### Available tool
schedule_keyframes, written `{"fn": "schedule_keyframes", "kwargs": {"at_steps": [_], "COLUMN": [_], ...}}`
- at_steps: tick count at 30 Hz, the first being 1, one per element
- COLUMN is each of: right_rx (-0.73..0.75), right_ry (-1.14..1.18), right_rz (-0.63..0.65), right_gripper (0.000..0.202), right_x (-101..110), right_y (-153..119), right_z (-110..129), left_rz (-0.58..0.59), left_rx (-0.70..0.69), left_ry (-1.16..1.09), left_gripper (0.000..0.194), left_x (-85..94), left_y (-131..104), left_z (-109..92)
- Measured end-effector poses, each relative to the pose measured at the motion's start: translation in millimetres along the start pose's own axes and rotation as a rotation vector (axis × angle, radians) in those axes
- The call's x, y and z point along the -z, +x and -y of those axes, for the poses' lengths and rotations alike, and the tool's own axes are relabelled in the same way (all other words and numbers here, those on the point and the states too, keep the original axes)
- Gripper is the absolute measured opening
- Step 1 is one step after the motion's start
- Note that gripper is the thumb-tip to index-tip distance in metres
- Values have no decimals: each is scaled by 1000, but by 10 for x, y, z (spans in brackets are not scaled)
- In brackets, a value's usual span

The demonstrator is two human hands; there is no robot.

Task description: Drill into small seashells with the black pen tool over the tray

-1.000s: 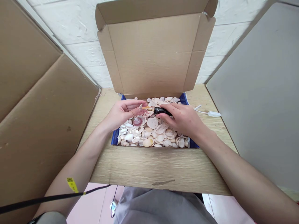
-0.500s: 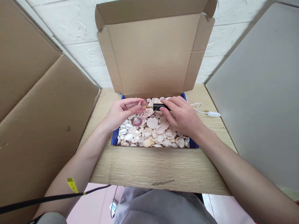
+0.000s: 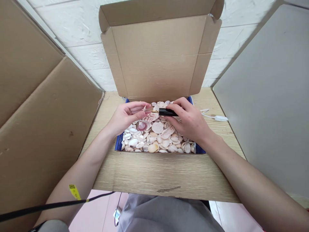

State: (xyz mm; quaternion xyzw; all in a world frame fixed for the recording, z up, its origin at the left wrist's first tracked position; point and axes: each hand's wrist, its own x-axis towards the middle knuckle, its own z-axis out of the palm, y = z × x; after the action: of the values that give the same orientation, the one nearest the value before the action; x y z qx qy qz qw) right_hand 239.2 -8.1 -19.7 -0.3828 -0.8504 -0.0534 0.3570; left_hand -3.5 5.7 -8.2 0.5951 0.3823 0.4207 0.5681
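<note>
My left hand (image 3: 123, 118) pinches a small pale seashell (image 3: 145, 108) between thumb and fingertips. A mini drill (image 3: 166, 111) with a black barrel and a brass-coloured chuck lies level in my right hand (image 3: 191, 120), gripped by thumb and fingers. Its thin bit points left at my left fingertips; whether it touches the shell I cannot tell. Both hands hover over an open cardboard box (image 3: 116, 145) with blue sides. Inside lie many loose seashells, among them a purple-rimmed shell (image 3: 142, 126), a white spotted shell (image 3: 157, 128) and a red-speckled shell (image 3: 151, 117).
The box's lid (image 3: 159, 54) stands raised against the white brick wall (image 3: 84, 54). A white cable with an inline switch (image 3: 220, 118) lies right of the box on the wooden table (image 3: 154, 170). Cardboard (image 3: 48, 119) and a grey panel (image 3: 267, 103) border the sides.
My right fingers have shifted on the drill, baring more of its black barrel. The drill sits very slightly further right. My left hand has hardly moved.
</note>
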Motion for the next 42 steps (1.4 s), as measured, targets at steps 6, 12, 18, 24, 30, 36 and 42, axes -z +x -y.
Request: {"fn": "schedule_keyframes", "kwargs": {"at_steps": [6, 12, 18, 24, 30, 36, 42], "right_rx": [102, 65, 39, 51, 53, 42, 12], "right_ry": [3, 11, -73, -114, -99, -96, -73], "right_rz": [23, 113, 156, 147, 157, 154, 120], "right_gripper": [16, 24, 25, 24, 25, 25, 27], "right_x": [3, 16, 47, 34, 32, 38, 37], "right_y": [9, -6, -6, -8, -14, -5, 3], "right_z": [25, 39, 69, 61, 45, 53, 58], "left_rz": [60, 71, 46, 101, 82, 82, 84], "left_rx": [128, 149, 152, 159, 37, 42, -5], "left_ry": [18, 35, 38, 86, 159, 112, 79], "left_gripper": [33, 33, 40, 39, 31, 33, 31], "left_x": [-91, -97, -117, -96, -54, -50, -31], "left_y": [-28, -38, -47, -46, -35, -26, -19], "left_z": [-113, -143, -168, -169, -117, -94, -71]}}
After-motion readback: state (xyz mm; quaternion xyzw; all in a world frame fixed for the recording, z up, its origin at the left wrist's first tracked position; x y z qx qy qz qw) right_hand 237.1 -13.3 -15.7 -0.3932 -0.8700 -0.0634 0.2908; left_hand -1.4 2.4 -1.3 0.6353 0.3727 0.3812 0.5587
